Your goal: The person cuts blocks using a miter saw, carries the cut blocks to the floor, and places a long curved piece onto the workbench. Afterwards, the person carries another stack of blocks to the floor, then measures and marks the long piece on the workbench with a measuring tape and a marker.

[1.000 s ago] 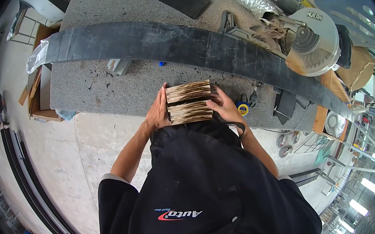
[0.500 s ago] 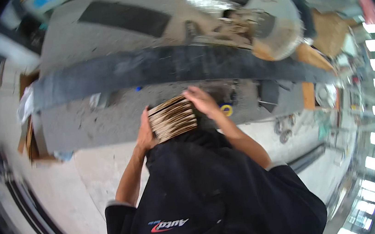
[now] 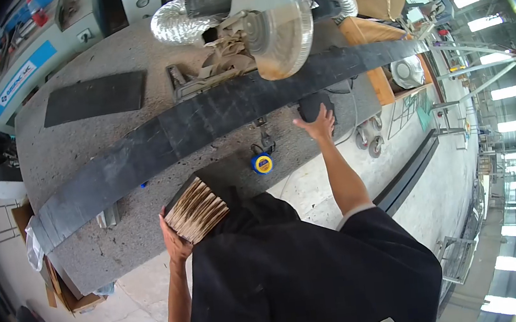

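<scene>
A thick stack of dark sheets with rough tan edges (image 3: 197, 211) sits at the front edge of the grey table, close to the body. Fingers of my left hand (image 3: 176, 239) press round the left side of the stack. My right hand (image 3: 319, 123) is spread over a dark, rounded object (image 3: 315, 107) at the table's right part; whether it touches the object I cannot tell. Between the hands lies a blue and yellow tape roll or measure (image 3: 262, 163). A long dark strip (image 3: 202, 121) crosses the table beyond both hands.
A miter saw with a round guard (image 3: 274, 25) stands behind the strip, beside a silver duct (image 3: 178, 22). A flat dark sheet (image 3: 95, 98) lies at the back left. The grey table (image 3: 91, 262) has a wooden box (image 3: 380, 86) at its right end.
My right hand has left the stack and reached out to the right, over the dark object. My left hand stays at the stack. The camera view has turned.
</scene>
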